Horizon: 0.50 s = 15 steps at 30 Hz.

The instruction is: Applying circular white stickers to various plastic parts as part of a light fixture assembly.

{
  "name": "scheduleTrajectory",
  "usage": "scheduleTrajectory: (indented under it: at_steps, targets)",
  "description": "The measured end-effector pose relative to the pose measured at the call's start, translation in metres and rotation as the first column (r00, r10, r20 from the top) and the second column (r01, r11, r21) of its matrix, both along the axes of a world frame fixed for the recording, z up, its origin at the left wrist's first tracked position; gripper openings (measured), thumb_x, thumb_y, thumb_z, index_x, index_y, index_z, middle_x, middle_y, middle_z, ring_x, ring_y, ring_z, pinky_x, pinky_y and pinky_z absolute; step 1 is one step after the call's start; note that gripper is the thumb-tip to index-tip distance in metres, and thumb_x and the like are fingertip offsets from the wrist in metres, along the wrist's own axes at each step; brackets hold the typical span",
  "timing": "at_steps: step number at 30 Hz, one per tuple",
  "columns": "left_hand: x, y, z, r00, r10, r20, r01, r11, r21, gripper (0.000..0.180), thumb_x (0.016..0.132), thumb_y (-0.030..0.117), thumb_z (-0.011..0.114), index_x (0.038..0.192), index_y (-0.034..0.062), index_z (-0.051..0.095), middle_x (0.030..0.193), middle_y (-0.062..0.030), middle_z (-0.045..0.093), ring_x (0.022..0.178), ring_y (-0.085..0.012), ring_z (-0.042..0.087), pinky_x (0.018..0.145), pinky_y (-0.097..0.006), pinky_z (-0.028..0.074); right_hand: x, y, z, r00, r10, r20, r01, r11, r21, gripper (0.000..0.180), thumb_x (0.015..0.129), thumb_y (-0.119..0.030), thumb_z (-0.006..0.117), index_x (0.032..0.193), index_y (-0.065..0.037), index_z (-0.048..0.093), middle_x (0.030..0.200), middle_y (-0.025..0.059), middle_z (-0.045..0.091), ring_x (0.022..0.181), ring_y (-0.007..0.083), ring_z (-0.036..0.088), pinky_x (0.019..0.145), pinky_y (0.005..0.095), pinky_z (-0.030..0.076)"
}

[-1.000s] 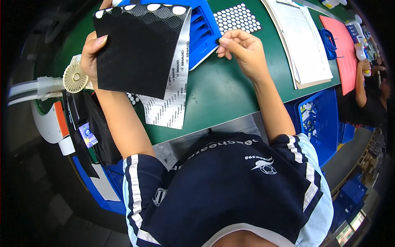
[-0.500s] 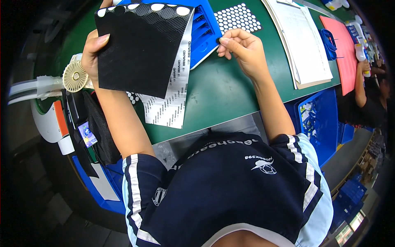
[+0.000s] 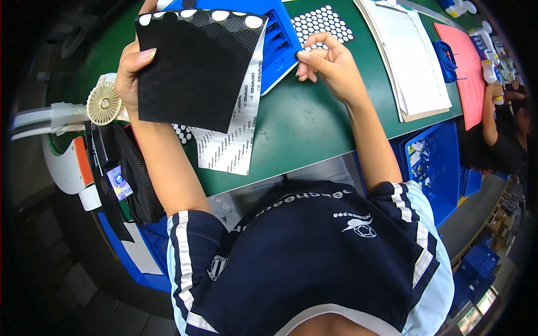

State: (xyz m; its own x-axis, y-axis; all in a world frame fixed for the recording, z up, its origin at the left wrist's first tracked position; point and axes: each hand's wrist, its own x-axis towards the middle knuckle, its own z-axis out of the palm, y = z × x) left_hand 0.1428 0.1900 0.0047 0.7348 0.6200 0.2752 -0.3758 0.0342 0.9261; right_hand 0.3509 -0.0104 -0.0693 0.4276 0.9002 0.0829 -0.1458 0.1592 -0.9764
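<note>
My left hand (image 3: 130,73) holds up a black mesh sheet (image 3: 193,67) by its left edge; a row of white round dots runs along the sheet's top rim. Behind it hangs a silvery backing strip (image 3: 232,140) that reaches down onto the green table (image 3: 302,129). My right hand (image 3: 328,61) hovers over the table beside a blue tray (image 3: 283,39), fingers pinched together on something too small to make out. A dark sheet of white round stickers (image 3: 322,22) lies just beyond that hand.
A stack of white papers (image 3: 409,56) lies to the right, then a pink mat (image 3: 465,61) with blue scissors (image 3: 446,56). A small fan (image 3: 103,103) and black bag (image 3: 131,179) sit left. Blue bins (image 3: 434,168) stand by my right; another person (image 3: 501,140) sits far right.
My right hand has shifted slightly toward the blue tray's edge. The black sheet stays held up in my left hand, almost unmoved.
</note>
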Motion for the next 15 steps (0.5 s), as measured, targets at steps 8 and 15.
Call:
scheduleTrajectory:
  at_steps: [8, 15]
  targets:
    - [0.006, -0.011, 0.006, 0.999, -0.002, 0.040, 0.002, 1.000, -0.018, 0.045, 0.069, 0.018, 0.046, 0.098, -0.0148, 0.054, 0.113, -0.0183, 0.054, 0.081, -0.0181, 0.059, 0.072, -0.024, 0.046, 0.000, 0.002, -0.011, 0.995, 0.046, -0.084, -0.040, 0.996, 0.074, 0.035, 0.083, -0.012, 0.060, 0.115, 0.001, 0.049, 0.066, 0.0089, 0.061, 0.056, 0.0113, 0.056, 0.051, 0.0191, 0.041]
    - [0.016, -0.013, 0.012, 0.996, -0.069, 0.054, 0.064, 0.994, 0.091, 0.058, 0.067, 0.019, 0.048, 0.116, -0.0102, 0.042, 0.123, -0.0180, 0.047, 0.101, -0.0220, 0.054, 0.088, -0.028, 0.041, 0.002, 0.006, -0.009, 0.997, 0.082, -0.015, -0.082, 0.996, -0.025, 0.045, 0.080, -0.015, 0.064, 0.118, 0.003, 0.048, 0.068, 0.0101, 0.062, 0.056, 0.0103, 0.056, 0.050, 0.0196, 0.039]
